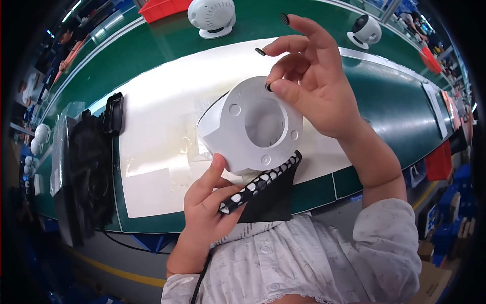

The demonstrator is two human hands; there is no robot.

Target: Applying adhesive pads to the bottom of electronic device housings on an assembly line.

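Holding the white round housing [253, 129] up over the surface [162, 116] so that its base ring faces the camera, the left hand [207, 202] props it from 7 o'clock and also clamps a strip of small black pads [263, 182] under its fingers. The right hand [309, 81], coming from 1 o'clock, pinches closed on one black pad [268, 87] at a hole of the ring, with two spare pads stuck on fingertips [284, 19]. Finished white fans [212, 16] stand at 12 o'clock, black parts [91, 172] lie at 9 o'clock.
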